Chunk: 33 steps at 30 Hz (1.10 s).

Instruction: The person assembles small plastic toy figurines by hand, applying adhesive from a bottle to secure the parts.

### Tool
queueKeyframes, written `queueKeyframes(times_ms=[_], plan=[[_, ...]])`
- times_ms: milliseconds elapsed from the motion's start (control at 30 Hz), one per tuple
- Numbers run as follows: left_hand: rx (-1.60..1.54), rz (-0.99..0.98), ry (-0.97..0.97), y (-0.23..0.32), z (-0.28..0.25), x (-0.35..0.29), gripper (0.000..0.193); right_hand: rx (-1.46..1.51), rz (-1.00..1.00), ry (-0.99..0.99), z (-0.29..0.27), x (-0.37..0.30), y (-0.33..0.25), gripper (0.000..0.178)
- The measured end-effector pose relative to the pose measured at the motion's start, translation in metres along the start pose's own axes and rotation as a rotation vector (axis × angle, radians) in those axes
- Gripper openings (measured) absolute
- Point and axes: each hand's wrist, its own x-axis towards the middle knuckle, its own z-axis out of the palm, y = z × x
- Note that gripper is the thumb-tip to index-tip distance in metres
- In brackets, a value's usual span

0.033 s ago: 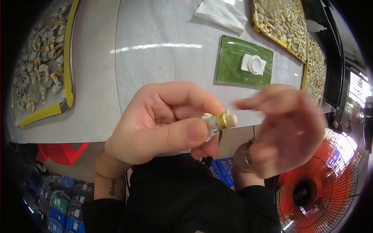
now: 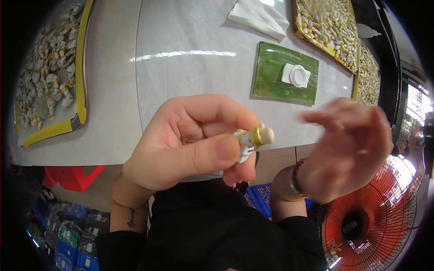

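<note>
Between the thumb and fingers of my left hand (image 2: 190, 144) is a small white figurine (image 2: 246, 147). It has a gold band near one end and a rounded beige tip pointing right; my fingers cover much of its body. My right hand (image 2: 348, 149) is off to the right, apart from the figurine and blurred by motion. Its thumb and index finger are spread wide, and nothing shows between them. Beyond the hands, a green glass-like plate (image 2: 266, 81) lies on the table, with a white ring-shaped dish (image 2: 298, 76) on a white square piece.
A yellow-edged tray (image 2: 80, 90) of similar small pieces stands at the left of the pale table (image 2: 181, 77). Filled trays (image 2: 330, 27) stand at the far right. A white cloth (image 2: 260, 20) lies at the back. Below are an orange fan (image 2: 375, 226) and a red stool (image 2: 77, 178).
My right hand has moved to the right, farther from the figurine. The figurine has turned slightly in my left hand, which stays in nearly the same place.
</note>
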Motion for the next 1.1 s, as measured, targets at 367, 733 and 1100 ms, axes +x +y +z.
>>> queueKeyframes(times_ms=[367, 733, 1100], plan=[[-0.036, 0.025, -0.173, 0.003, -0.008, -0.002, 0.037, -1.172, 0.645, -0.018, -0.228, 0.005, 0.096, 0.032], [-0.049, 0.025, -0.15, 0.004, -0.005, -0.005, 0.043, -1.176, 0.228, 0.243, -0.209, -0.008, 0.096, 0.02], [-0.067, -0.02, -0.178, 0.002, -0.008, -0.006, 0.045, -0.115, 0.227, 0.251, -0.083, -0.012, 0.031, 0.015]])
